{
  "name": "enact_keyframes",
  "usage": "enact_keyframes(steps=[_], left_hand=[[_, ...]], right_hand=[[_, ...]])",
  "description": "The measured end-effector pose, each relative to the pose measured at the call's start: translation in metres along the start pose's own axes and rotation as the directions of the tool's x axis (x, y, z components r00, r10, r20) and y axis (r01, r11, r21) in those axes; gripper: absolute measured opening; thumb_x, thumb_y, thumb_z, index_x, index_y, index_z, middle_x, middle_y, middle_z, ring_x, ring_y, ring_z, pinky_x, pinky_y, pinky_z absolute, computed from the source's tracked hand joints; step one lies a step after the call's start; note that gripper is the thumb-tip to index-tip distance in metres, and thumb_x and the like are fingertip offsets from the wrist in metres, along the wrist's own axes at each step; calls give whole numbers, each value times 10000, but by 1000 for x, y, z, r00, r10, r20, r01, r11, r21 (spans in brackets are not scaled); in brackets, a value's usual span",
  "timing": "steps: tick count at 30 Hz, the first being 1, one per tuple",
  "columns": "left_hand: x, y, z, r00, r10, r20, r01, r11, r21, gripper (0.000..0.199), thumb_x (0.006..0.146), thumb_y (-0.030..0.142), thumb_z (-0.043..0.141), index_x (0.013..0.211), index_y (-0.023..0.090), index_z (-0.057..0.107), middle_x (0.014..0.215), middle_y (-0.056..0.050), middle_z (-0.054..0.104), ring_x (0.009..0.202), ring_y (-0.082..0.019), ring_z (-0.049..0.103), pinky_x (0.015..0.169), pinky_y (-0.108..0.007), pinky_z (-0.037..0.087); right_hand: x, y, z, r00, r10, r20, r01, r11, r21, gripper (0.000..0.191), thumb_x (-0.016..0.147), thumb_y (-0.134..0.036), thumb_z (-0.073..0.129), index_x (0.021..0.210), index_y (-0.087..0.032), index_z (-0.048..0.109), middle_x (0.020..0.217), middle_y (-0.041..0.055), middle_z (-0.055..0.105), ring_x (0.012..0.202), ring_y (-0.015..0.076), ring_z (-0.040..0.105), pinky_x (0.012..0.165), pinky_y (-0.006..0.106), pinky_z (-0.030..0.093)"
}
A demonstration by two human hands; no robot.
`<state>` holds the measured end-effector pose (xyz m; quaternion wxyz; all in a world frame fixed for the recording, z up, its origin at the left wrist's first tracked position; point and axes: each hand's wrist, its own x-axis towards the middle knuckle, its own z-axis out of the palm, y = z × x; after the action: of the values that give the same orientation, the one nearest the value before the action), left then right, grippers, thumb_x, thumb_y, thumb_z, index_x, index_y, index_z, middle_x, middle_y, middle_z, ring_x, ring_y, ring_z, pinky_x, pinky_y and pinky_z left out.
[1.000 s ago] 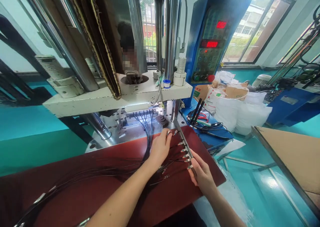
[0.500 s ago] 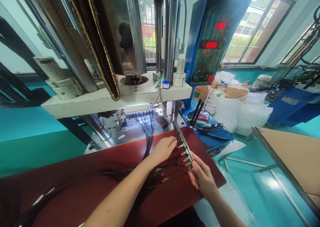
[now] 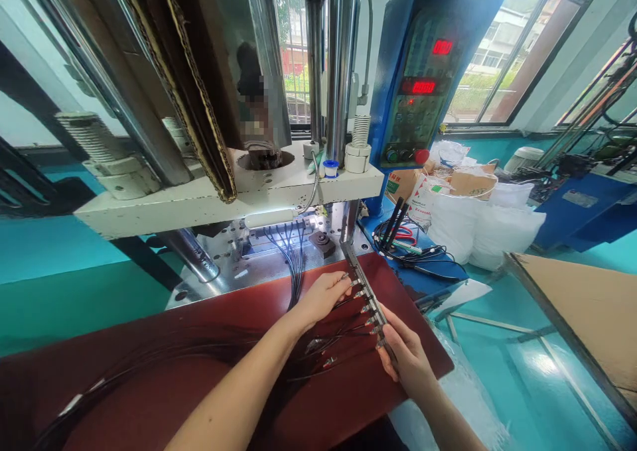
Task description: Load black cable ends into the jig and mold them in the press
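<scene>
My right hand is wrapped around the near end of a long metal bar, tilted above the red-brown board. Along the bar's left side sits a row of cable connectors with black cables running off to the left. My left hand is at the bar's upper part, thumb and fingers pinched on a small metal cable connector against its edge. Below the left wrist, a loose cable end lies on the board. A bundle of black cables stretches leftward, partly hidden by my left forearm.
Behind the board stands a press with a cream plate and steel columns. More cables come out of its lit lower mould. To the right are a blue control box, red-handled scissors, white sacks and a cardboard-topped table.
My left hand has shifted slightly at the bar's upper part, and a connector now shows at its fingertips. The right hand keeps its hold on the bar.
</scene>
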<state>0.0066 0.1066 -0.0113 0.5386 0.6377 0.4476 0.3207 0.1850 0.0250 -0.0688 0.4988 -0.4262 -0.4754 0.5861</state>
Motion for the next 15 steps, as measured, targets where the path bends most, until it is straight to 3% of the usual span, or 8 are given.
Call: enact_keyframes(steps=[7,12,15], left_hand=[[0,0,1,999,-43,12,44,998,-39,315,778,431,396,629,160,459,538,53,362,493,-77,291,491,-206,213],[2,-7,1,1000,10,1,-10,1000,24,340,797,443,373,635,156,459,537,48,376,503,-83,316,503,-218,232],[0,-5,-6,998,69,-2,-68,991,111,346,795,450,385,617,160,446,531,49,373,511,-87,330,508,-226,241]], right_hand=[[-1,-5,4,1000,11,-4,-11,999,-39,492,866,-433,460,1277,-164,427,401,-80,383,311,39,297,304,142,198],[-1,-9,13,999,25,-24,-28,993,-116,560,821,-502,482,1286,-195,420,628,-12,544,322,21,285,295,162,244],[-2,-10,15,999,34,-7,-34,992,-123,560,826,-498,474,1285,-181,421,626,-10,539,332,23,287,300,162,253]])
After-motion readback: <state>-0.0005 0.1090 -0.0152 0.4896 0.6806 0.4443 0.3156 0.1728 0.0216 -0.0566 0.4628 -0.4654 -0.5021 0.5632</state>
